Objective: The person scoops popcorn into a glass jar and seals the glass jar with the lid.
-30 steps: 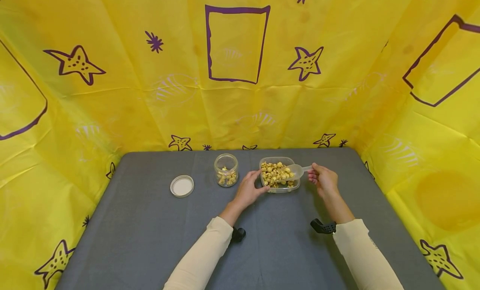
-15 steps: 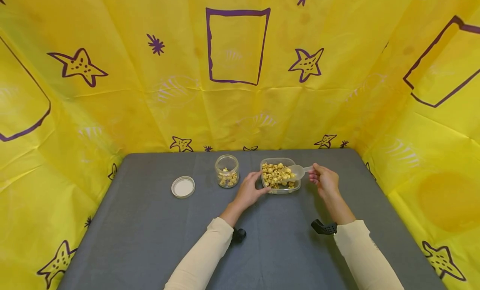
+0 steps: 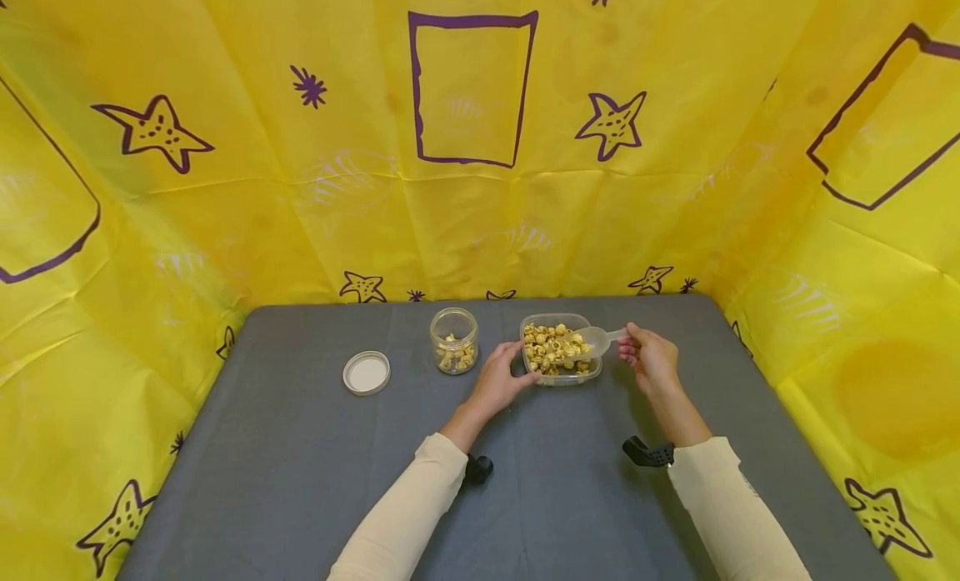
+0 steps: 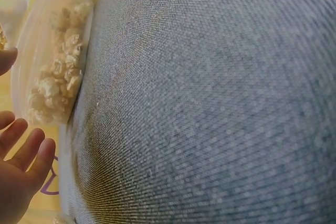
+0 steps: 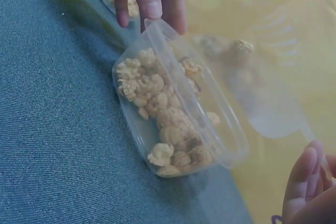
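Observation:
A clear plastic container (image 3: 558, 380) of caramel popcorn (image 3: 546, 338) stands near the table's far edge. My left hand (image 3: 495, 381) steadies its left side, thumb along the front and fingers toward the back corner. In the left wrist view, the fingers of that hand (image 4: 23, 163) look spread and gently bent. My right hand (image 3: 651, 360) pinches the handle of a translucent scoop (image 3: 595, 341), which reaches over the container from the right. In the right wrist view, popcorn sits in the scoop's bowl (image 5: 268, 111), above the container's rim.
Left of the container stands an uncovered glass jar (image 3: 453, 331) with some popcorn at its bottom. A round lid (image 3: 366, 373) with a white inside lies farther left. Yellow patterned cloth (image 3: 480, 231) rises behind the grey-covered table (image 3: 300, 481) and at its sides.
The scoop has risen very slightly over the container, with popcorn in its bowl. My left hand, the container, the jar and the lid stay in place.

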`<state>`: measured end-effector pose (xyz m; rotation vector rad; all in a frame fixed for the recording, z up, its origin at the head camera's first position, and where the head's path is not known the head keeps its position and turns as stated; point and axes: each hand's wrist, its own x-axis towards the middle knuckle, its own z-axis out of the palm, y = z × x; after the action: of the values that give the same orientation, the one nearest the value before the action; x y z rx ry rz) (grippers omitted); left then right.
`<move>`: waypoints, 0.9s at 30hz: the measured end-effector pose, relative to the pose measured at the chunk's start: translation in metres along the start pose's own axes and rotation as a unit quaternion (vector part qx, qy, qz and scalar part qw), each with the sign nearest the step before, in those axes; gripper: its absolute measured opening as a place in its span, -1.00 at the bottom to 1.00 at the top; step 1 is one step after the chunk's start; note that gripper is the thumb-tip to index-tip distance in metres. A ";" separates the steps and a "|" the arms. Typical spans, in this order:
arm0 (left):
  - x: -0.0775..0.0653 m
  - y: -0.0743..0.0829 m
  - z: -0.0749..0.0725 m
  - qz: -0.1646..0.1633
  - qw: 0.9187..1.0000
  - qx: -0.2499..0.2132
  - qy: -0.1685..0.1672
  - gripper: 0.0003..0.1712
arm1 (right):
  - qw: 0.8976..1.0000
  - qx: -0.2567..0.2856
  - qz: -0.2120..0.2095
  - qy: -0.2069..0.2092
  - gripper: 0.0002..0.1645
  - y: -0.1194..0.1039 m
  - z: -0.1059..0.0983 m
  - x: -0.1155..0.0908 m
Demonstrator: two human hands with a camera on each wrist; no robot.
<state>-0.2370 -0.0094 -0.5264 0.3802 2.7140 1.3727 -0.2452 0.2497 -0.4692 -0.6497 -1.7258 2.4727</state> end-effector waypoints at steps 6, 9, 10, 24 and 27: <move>0.000 0.000 0.001 0.000 1.000 -0.003 0.000 -0.19 | 1.000 0.013 0.023 0.012 -0.68 -0.003 0.000 0.004; 0.001 0.000 0.001 -0.001 1.000 -0.004 0.001 -0.19 | 0.999 0.020 0.026 0.016 -0.72 -0.004 0.002 0.004; 0.001 0.000 0.001 -0.001 1.000 -0.005 0.001 -0.19 | 0.999 0.021 0.027 0.016 -0.73 -0.004 0.002 0.004; -0.001 -0.001 0.002 0.007 1.000 -0.006 0.009 -0.21 | 0.999 0.041 0.026 0.013 -0.69 -0.008 0.004 0.002; -0.002 0.000 0.001 0.010 1.000 -0.009 0.013 -0.21 | 0.999 0.046 0.024 0.009 -0.70 -0.006 0.004 0.004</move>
<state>-0.2347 -0.0091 -0.5266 0.3928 2.7249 1.4155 -0.2514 0.2497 -0.4633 -0.7118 -1.5980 2.5518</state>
